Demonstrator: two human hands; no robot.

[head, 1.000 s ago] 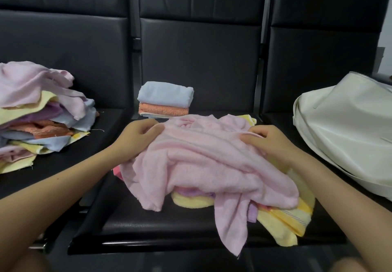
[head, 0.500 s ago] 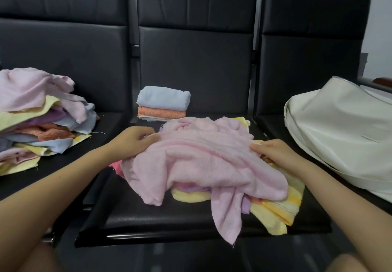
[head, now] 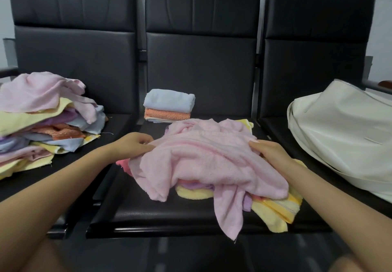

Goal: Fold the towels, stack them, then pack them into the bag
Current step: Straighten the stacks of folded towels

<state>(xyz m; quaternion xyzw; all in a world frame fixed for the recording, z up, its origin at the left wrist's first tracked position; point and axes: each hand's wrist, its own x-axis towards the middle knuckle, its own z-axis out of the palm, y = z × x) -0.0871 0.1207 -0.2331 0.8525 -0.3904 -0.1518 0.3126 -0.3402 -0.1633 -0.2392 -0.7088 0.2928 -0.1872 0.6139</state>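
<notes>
On the middle seat (head: 135, 212) lies a loose heap of towels, and everything else sits around it. A pink towel (head: 203, 161) covers the top of the heap, one corner hanging over the seat's front edge. Under it, at the near right, a yellow towel (head: 275, 210) sticks out, with a strip of purple towel (head: 197, 185) showing beside it.

The left hand (head: 132, 145) grips the pink towel's left edge, fingers curled into the cloth. The right hand (head: 268, 150) holds the towel's right side, fingers bent over the fabric with the thumb pointing inward.

Behind the heap, against the seat's backrest, stands a folded stack (head: 168, 106): a light blue towel on top, an orange one under it and a pale one at the bottom. It is apart from the heap.

Left of the heap, on the next seat, is an unfolded pile (head: 42, 118) of pink, yellow, purple, orange and blue towels.

Right of the heap, on the third seat, rests a cream bag (head: 339, 131), slumped, its strap trailing along its near side. Whether the bag holds anything cannot be told.
</notes>
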